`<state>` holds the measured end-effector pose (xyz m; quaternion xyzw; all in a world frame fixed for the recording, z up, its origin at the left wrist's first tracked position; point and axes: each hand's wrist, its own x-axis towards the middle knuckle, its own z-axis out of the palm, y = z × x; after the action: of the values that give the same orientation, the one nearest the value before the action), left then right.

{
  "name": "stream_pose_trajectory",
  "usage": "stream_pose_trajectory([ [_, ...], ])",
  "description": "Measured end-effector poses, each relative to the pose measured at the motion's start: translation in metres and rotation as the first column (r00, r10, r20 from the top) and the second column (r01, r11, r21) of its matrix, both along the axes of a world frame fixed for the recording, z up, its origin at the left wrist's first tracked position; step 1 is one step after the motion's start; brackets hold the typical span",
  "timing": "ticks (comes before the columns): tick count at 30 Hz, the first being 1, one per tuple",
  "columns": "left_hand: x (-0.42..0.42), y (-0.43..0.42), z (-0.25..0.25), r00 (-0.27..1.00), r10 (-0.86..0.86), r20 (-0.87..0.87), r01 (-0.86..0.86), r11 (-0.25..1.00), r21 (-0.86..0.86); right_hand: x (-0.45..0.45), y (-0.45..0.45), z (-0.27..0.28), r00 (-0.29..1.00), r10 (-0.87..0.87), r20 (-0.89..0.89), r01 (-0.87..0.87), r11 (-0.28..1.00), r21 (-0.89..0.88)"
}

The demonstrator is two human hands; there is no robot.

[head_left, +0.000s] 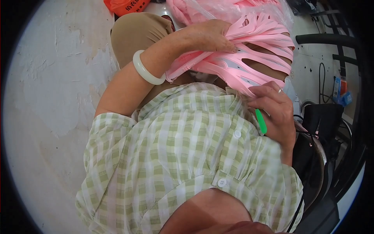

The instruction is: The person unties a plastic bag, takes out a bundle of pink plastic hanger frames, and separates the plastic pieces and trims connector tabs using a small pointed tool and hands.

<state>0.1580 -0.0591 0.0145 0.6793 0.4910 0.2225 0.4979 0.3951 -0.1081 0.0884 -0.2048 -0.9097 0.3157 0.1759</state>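
Note:
Pink fabric strips [230,70] with grey patches lie in a bundle over my lap and knee, with long gaps between the strips. Across the top of the bundle reaches my left hand [216,36], closed on the strips with the thumb pressing down; a pale bangle [145,68] circles that forearm. At the bundle's lower right edge, my right hand [274,109] has its fingers pinched at the strip ends. A slim bright green handle [260,121] sticks out from under the same hand; its working end is hidden.
More pink material in clear plastic [230,9] sits beyond my knees. An orange bag [126,6] lies at the top left on the worn pale floor [58,97]. To the right stand a black metal frame [327,39], cables and a blue-and-orange package [342,91].

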Motion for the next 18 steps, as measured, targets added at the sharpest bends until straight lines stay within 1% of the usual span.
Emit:
stream_pose_trajectory([
  [1, 0.000, 0.000, -0.001, 1.000, -0.001, 0.000, 0.001, 1.000, 0.002, 0.001, -0.001, 0.001, 1.000, -0.004, -0.008, 0.004, 1.000, -0.009],
  [2, 0.000, -0.001, -0.003, 0.999, 0.016, 0.040, -0.015, 0.999, -0.032, 0.002, -0.003, 0.001, 1.000, -0.006, -0.008, 0.006, 1.000, -0.009],
  [3, 0.001, -0.001, -0.004, 0.996, 0.036, 0.080, -0.030, 0.997, -0.065, 0.003, -0.005, 0.000, 1.000, -0.015, -0.017, 0.015, 1.000, 0.022],
  [4, 0.000, -0.001, -0.004, 0.996, 0.035, 0.081, -0.030, 0.998, -0.064, 0.004, -0.006, -0.002, 0.999, -0.022, -0.026, 0.023, 0.998, 0.054],
  [6, 0.000, -0.001, -0.003, 0.981, 0.111, 0.159, -0.099, 0.992, -0.081, 0.006, -0.008, -0.007, 0.999, -0.024, -0.026, 0.025, 0.997, 0.072],
  [7, 0.001, 0.001, -0.006, 0.981, 0.109, 0.159, -0.098, 0.992, -0.079, 0.007, -0.008, -0.009, 0.999, -0.025, -0.027, 0.027, 0.996, 0.090],
  [8, 0.001, 0.005, -0.011, 0.980, 0.147, 0.136, -0.141, 0.989, -0.054, 0.007, -0.009, -0.010, 0.999, -0.027, -0.027, 0.029, 0.995, 0.092],
  [9, 0.004, 0.006, -0.010, 0.976, 0.184, 0.114, -0.182, 0.983, -0.029, 0.007, -0.010, -0.010, 0.999, -0.037, -0.024, 0.039, 0.991, 0.128],
  [10, 0.007, 0.007, -0.008, 0.977, 0.179, 0.115, -0.177, 0.984, -0.029, 0.008, -0.011, -0.011, 0.999, -0.049, -0.021, 0.051, 0.985, 0.163],
  [12, 0.012, 0.008, 0.004, 0.945, 0.224, 0.239, -0.202, 0.973, -0.112, 0.005, -0.012, -0.013, 0.999, -0.052, -0.002, 0.051, 0.985, 0.163],
  [13, 0.013, 0.009, 0.012, 0.945, 0.219, 0.242, -0.197, 0.974, -0.109, 0.005, -0.013, -0.013, 0.999, -0.048, 0.018, 0.045, 0.986, 0.159],
  [15, 0.013, 0.007, 0.028, 0.985, 0.170, 0.039, -0.165, 0.980, -0.111, 0.008, -0.014, -0.013, 0.998, -0.046, 0.036, 0.040, 0.989, 0.145],
  [16, 0.014, 0.005, 0.031, 0.985, 0.170, 0.040, -0.165, 0.980, -0.110, 0.010, -0.015, -0.014, 0.998, -0.041, 0.051, 0.035, 0.991, 0.126],
  [17, 0.014, 0.002, 0.032, 0.997, 0.031, 0.068, -0.022, 0.991, -0.129, 0.014, -0.015, -0.017, 0.998, -0.041, 0.050, 0.035, 0.992, 0.125],
  [18, 0.015, 0.001, 0.032, 0.989, -0.108, 0.099, 0.121, 0.982, -0.143, 0.020, -0.015, -0.021, 0.996, -0.030, 0.080, 0.023, 0.996, 0.083],
])
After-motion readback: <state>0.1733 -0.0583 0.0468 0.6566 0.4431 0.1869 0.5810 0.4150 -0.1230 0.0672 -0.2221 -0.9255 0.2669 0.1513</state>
